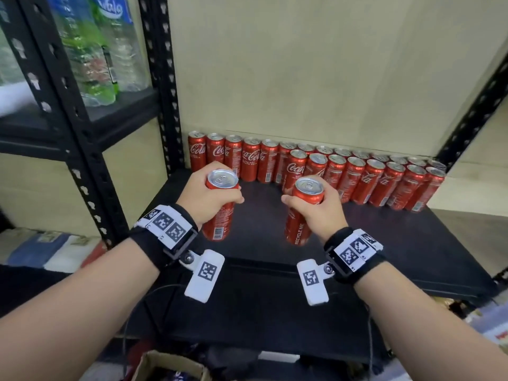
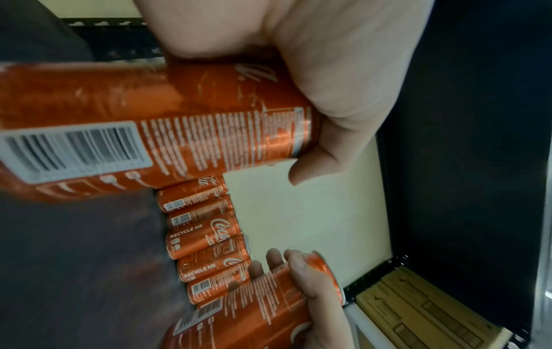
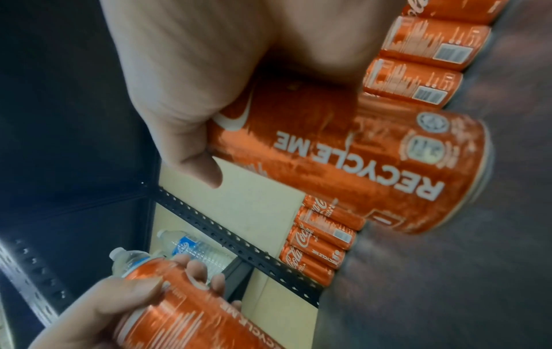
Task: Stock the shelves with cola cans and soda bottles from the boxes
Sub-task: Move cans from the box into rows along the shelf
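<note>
I have a cola can in each hand: my left hand (image 1: 204,198) wraps one can (image 1: 220,206) near its top, my right hand (image 1: 320,209) wraps the other (image 1: 301,215). Both are held upright above the shelf (image 1: 412,243), lids up, so they can go straight down into the front row of cans (image 1: 365,181) (its left half looks unfilled, I judge).

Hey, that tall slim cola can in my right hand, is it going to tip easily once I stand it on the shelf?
Probably yes: the can in the right hand is tall and narrow, so a nudge may topple it. Its glossy wall looks slippery. Standing it against the front row should steady it.
</note>
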`<state>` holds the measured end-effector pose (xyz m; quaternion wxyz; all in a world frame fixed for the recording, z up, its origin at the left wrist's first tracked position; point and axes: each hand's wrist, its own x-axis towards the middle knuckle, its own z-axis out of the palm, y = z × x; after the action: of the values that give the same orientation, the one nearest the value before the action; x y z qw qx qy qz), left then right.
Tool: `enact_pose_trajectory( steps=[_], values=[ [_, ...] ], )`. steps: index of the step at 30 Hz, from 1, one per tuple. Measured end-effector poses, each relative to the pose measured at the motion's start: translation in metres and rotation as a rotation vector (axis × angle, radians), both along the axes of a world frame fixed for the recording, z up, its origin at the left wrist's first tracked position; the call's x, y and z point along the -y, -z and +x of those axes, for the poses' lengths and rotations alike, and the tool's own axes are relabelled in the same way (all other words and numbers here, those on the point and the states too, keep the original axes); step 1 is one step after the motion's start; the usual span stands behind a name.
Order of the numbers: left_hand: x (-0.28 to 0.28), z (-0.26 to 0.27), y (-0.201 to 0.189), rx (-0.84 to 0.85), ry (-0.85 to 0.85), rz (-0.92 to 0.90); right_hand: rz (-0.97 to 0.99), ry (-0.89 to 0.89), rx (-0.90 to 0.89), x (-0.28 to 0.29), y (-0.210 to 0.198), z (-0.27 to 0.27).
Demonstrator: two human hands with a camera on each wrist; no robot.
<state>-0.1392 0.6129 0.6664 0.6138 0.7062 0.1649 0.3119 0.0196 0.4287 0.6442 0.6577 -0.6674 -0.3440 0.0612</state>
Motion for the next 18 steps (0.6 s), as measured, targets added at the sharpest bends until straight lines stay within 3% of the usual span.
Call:
enact_pose_trajectory(
  steps=[18],
  values=[
    [0.037, 0.101, 0.056, -0.066, -0.088, -0.013, -0.072, -0.369, -0.018, -0.017, 0.055, 0.102]
  ],
)
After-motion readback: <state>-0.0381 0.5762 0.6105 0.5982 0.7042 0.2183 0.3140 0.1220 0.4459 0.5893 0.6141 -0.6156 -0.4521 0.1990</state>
